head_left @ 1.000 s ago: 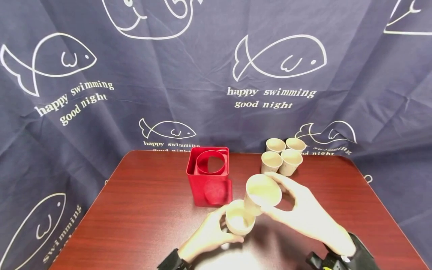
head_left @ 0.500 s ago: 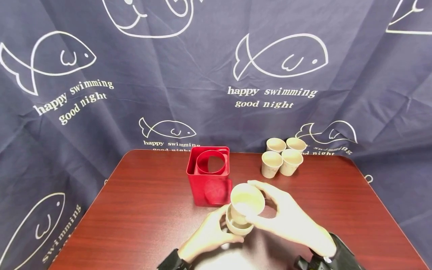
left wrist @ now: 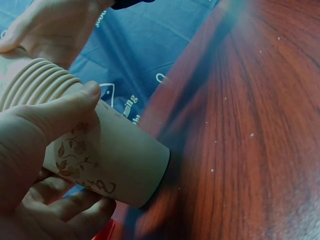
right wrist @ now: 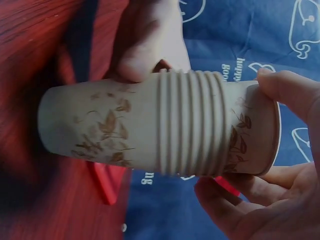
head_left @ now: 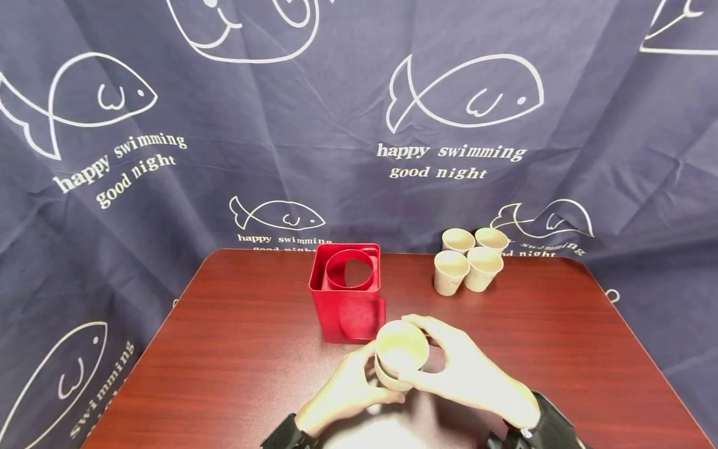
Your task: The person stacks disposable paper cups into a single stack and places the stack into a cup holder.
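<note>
A stack of cream paper cups [head_left: 397, 363] with a leaf print is held over the near middle of the red-brown table [head_left: 235, 349]. My left hand [head_left: 348, 390] grips the lower body of the stack [left wrist: 107, 160]. My right hand [head_left: 457, 368] holds the top cup [right wrist: 250, 132] by its rim, pushed most of the way into the stack [right wrist: 150, 127]. Several rims show as ridges in both wrist views. The stack's base is off the table.
A red square holder [head_left: 348, 293] with a round opening stands just behind the hands. Several loose paper cups [head_left: 468, 262] stand in a cluster at the back right. A dark blue cloth [head_left: 359, 125] with fish drawings hangs behind the table.
My right hand has brought its cup down and to the left, from beside the stack into it. The left hand has stayed where it was.
</note>
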The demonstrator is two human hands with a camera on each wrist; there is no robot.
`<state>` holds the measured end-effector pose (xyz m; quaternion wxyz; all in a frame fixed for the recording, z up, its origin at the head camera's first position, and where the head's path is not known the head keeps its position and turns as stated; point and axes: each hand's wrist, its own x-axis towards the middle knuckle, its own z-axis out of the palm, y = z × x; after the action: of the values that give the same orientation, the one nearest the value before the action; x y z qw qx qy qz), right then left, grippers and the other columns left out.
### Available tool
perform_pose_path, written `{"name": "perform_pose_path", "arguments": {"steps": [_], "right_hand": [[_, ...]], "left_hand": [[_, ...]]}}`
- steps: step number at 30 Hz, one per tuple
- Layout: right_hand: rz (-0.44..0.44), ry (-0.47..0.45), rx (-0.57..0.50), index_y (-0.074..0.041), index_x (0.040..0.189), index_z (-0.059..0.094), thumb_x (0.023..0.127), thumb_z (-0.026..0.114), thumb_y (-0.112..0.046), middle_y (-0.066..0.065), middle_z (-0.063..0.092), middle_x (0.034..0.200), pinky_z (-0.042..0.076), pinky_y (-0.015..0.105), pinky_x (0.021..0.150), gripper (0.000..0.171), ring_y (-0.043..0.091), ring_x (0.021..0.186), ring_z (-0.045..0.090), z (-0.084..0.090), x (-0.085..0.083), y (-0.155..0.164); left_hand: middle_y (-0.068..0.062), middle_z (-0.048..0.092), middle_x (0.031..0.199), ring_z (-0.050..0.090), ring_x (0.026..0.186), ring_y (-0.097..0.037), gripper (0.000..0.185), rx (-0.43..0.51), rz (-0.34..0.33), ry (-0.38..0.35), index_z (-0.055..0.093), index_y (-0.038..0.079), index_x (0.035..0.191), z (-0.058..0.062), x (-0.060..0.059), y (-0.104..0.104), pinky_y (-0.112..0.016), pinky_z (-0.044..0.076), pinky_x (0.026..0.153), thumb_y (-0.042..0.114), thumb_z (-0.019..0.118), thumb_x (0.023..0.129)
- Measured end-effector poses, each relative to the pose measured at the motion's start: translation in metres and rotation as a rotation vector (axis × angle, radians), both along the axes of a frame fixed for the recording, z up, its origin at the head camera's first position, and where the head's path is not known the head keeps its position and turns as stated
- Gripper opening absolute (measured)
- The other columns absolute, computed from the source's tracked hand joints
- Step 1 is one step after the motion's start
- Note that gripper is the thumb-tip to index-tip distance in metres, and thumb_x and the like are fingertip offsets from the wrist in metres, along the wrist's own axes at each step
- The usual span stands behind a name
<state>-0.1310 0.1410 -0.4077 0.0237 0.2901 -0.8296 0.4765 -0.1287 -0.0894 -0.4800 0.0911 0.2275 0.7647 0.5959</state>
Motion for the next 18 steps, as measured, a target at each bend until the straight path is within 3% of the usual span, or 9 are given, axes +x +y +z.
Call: {"name": "perform_pose_path", "arguments": {"steps": [2, 10, 18], "right_hand": [[0.02, 0.026, 0.062, -0.035, 0.135, 0.058, 0.081, 0.087, -0.045, -0.02, 0.066, 0.123, 0.054, 0.025, 0.096, 0.062, 0.003, 0.108, 0.064, -0.002, -0.003, 0.003], [0.04, 0.039, 0.101, -0.033, 0.136, 0.057, 0.081, 0.086, -0.048, -0.02, 0.064, 0.125, 0.054, 0.026, 0.097, 0.064, 0.003, 0.108, 0.064, -0.013, -0.006, 0.004], [0.083, -0.085, 0.071, -0.034, 0.136, 0.058, 0.081, 0.087, -0.047, -0.019, 0.064, 0.127, 0.055, 0.028, 0.099, 0.064, 0.007, 0.111, 0.066, -0.013, -0.006, 0.004]], "left_hand": [[0.011, 0.066, 0.131, 0.064, 0.118, -0.01, 0.08, 0.003, 0.001, -0.002, 0.053, 0.033, 0.144, 0.0, 0.0, 0.0, -0.027, 0.049, 0.109, 0.021, 0.093, 0.076], [0.011, 0.065, 0.132, 0.063, 0.119, -0.012, 0.079, 0.022, -0.009, -0.033, 0.054, 0.035, 0.144, 0.0, 0.001, -0.001, -0.027, 0.048, 0.11, 0.02, 0.093, 0.077], [0.008, 0.067, 0.13, 0.063, 0.117, -0.011, 0.074, -0.003, 0.011, -0.01, 0.056, 0.031, 0.141, -0.002, 0.0, -0.001, -0.027, 0.048, 0.11, 0.025, 0.092, 0.077]]}}
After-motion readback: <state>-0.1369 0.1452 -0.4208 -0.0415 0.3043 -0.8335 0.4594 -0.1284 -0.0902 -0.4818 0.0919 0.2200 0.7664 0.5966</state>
